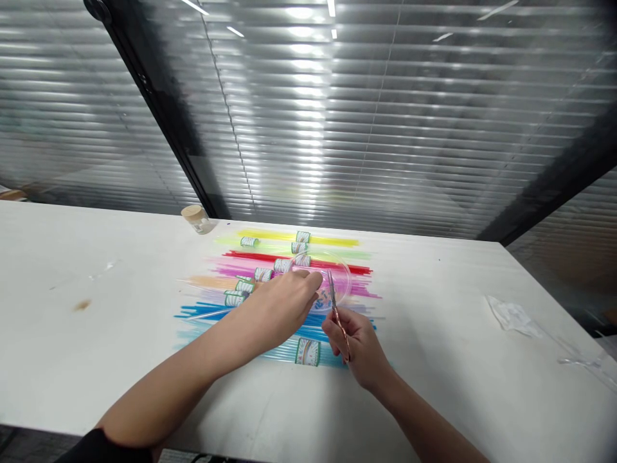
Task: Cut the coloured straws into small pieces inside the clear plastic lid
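My right hand [354, 337] is closed around the copper-coloured handles of a small pair of scissors [339, 325], whose blades point away from me. My left hand [284, 299] reaches in beside the blades with its fingers pinched together; what they hold, if anything, is too small to make out. Under both hands stands a clear round bowl [349, 273] with small bluish and other coloured bits in it. Around and beneath it lie bundles of thin plastic rods, among them yellow rods [332, 241], red rods [250, 256] and blue rods [202, 312], several with printed paper bands.
The white table [434, 386] ends at a window with closed blinds [313, 128]. A small jar with a wooden lid [195, 217] stands near the back edge. Crumpled clear plastic [513, 316] lies on the right, a brown stain [82, 305] on the left.
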Demonstrator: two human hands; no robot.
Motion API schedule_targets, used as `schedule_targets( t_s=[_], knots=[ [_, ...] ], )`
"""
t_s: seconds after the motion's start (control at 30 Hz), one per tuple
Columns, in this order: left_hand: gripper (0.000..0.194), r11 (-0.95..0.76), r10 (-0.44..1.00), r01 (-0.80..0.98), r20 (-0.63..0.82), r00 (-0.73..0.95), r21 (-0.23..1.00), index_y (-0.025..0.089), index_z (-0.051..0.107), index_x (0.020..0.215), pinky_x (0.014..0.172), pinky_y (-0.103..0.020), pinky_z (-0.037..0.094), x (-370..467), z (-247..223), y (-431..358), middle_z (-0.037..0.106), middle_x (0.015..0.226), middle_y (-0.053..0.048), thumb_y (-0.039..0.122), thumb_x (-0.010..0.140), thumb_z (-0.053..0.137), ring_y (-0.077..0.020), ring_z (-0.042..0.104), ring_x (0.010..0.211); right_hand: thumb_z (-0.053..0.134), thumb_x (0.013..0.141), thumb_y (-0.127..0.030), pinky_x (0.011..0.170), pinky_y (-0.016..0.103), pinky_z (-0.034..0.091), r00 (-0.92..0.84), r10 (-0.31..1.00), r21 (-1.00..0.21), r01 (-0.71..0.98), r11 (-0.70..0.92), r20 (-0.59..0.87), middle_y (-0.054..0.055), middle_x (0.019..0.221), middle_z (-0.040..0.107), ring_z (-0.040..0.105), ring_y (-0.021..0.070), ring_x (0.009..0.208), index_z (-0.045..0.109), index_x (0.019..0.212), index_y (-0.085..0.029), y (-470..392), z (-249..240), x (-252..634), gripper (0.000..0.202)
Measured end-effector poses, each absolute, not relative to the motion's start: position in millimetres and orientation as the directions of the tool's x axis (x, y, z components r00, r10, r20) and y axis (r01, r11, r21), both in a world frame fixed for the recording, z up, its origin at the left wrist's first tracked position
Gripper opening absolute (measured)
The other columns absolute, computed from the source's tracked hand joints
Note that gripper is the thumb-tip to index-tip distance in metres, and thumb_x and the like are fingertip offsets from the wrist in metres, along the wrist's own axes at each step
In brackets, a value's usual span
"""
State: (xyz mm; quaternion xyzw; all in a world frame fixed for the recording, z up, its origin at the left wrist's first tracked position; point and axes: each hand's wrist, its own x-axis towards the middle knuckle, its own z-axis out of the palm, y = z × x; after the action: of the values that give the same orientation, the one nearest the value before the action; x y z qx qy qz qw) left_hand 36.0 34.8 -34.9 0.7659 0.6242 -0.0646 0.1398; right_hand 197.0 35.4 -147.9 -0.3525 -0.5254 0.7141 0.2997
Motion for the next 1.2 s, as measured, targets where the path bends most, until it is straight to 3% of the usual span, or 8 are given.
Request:
schedule_targets(
  t_s=[0.17,0.37,0.7,1.2],
  knots=[
    [0.019,-0.179,0.939,0.973,-0.269,0.214,0.149,0.017,0.054,0.088,0.049,-0.026,0.032,33.4,-36.1,36.9,0.062,0.093,-0.009,0.018,0.097,0.037,-0.0164,0.055,0.066,0.062,0.083,-0.062,0.043,0.022,0.024,-0.577,0.794,-0.966,-0.029,-0.257,-0.193,-0.007,0.049,0.039,0.03,0.0071,0.043,0.044,0.066,-0.02,35.1,-148.6,196.9,0.049],
    [0.023,-0.18,0.942,0.97,-0.255,0.218,0.164,0.016,0.052,0.082,0.052,-0.028,0.033,33.7,-31.9,37.6,0.059,0.093,-0.008,0.017,0.097,0.034,-0.0146,0.054,0.064,0.058,0.085,-0.065,0.042,0.022,0.024,-0.548,0.823,-0.964,-0.107,-0.245,-0.148,-0.006,0.049,0.042,0.03,0.007,0.042,0.045,0.067,-0.02,35.2,-150.6,199.9,0.051],
    [0.02,-0.187,0.937,0.959,-0.254,0.239,0.213,0.018,0.049,0.084,0.054,-0.028,0.034,33.4,-32.3,36.0,0.058,0.093,-0.006,0.016,0.096,0.033,-0.0148,0.054,0.067,0.058,0.083,-0.068,0.043,0.023,0.024,-0.599,0.796,-0.961,-0.159,-0.225,-0.087,-0.005,0.05,0.044,0.031,0.0078,0.043,0.05,0.07,-0.019,33.8,-148.9,200.1,0.052],
    [0.018,-0.199,0.936,0.962,-0.253,0.244,0.189,0.017,0.049,0.085,0.05,-0.026,0.03,35.8,-27.8,35.6,0.058,0.093,-0.006,0.014,0.096,0.034,-0.013,0.051,0.064,0.057,0.08,-0.073,0.04,0.022,0.024,-0.628,0.767,-0.934,-0.183,-0.308,-0.13,-0.005,0.044,0.045,0.03,0.0073,0.039,0.053,0.072,-0.017,36.6,-144.5,202.0,0.056]
  ],
)
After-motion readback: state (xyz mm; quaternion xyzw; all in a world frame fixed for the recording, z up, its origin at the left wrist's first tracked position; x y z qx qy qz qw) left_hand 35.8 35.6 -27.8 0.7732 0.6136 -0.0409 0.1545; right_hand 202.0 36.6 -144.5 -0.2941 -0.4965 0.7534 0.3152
